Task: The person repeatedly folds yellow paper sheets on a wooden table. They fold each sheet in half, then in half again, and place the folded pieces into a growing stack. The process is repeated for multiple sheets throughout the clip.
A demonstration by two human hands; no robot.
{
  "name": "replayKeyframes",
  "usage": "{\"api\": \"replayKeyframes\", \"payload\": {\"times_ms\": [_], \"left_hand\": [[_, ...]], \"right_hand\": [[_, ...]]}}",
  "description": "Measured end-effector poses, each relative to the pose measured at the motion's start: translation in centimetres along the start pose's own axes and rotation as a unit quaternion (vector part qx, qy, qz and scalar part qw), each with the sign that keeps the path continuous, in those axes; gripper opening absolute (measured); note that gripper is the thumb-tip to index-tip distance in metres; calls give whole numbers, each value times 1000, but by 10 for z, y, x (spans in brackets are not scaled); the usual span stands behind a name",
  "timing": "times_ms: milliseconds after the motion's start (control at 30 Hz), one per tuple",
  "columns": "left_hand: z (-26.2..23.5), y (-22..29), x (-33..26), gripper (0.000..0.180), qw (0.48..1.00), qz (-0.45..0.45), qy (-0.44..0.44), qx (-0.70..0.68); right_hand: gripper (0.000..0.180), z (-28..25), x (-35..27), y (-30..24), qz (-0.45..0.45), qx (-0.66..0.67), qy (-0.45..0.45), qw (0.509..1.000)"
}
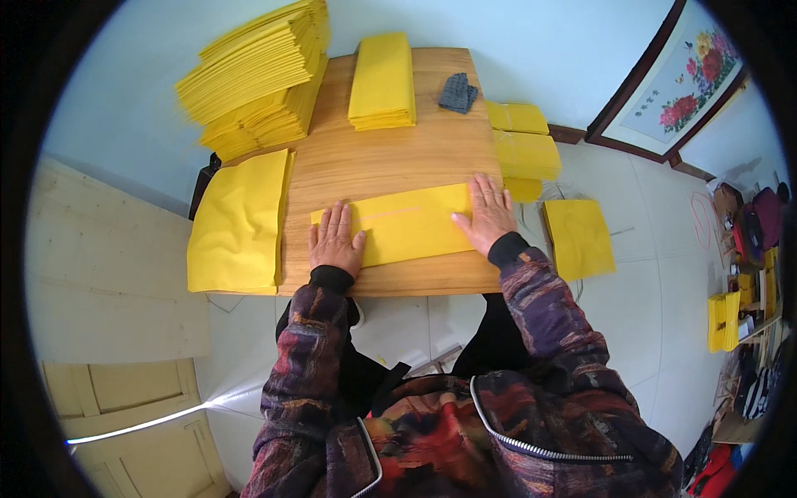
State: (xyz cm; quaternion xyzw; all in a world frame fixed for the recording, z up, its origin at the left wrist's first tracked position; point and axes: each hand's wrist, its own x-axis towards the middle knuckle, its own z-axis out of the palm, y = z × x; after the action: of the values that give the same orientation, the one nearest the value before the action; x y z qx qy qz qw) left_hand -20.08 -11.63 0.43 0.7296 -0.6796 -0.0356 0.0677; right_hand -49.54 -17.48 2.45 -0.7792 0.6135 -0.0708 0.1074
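A long yellow piece (415, 222), seemingly a folded sheet of felt-like material, lies crosswise near the table's front edge. A pale line runs along its upper face. My left hand (336, 241) lies flat over its left end, fingers stretched and pointing away from me. Over the right end rests my right hand (490, 217), palm down, with the thumb spread inward. Neither hand grips anything. Left of my left hand is a pile of wider yellow sheets (237, 224) with a wrinkled top, reaching past the table edge.
The wooden table (365, 162) also bears a neat folded yellow stack (382, 83), a tall yellow pile (257, 75) at far left and a crumpled grey cloth (457, 93). Beyond its right side are tied yellow bundles (527, 153) and a lower yellow stack (579, 238).
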Motion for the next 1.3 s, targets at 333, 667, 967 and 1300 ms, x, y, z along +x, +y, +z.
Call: {"api": "replayKeyframes", "payload": {"times_ms": [333, 667, 967, 1300], "left_hand": [[-3, 2, 4, 63, 999, -17, -41, 5], [3, 0, 2, 64, 1000, -14, -10, 10], [3, 18, -25, 64, 995, -101, 2, -4], [-31, 10, -80, 35, 990, -101, 17, -98]], "right_hand": [[68, 41, 5, -158, -139, 114, -30, 983], [79, 11, -1, -12, -11, -61, 1, 998], [46, -14, -67, 19, -84, 97, 280, 951], [19, 16, -150, -62, -158, 403, -128, 892]]}}
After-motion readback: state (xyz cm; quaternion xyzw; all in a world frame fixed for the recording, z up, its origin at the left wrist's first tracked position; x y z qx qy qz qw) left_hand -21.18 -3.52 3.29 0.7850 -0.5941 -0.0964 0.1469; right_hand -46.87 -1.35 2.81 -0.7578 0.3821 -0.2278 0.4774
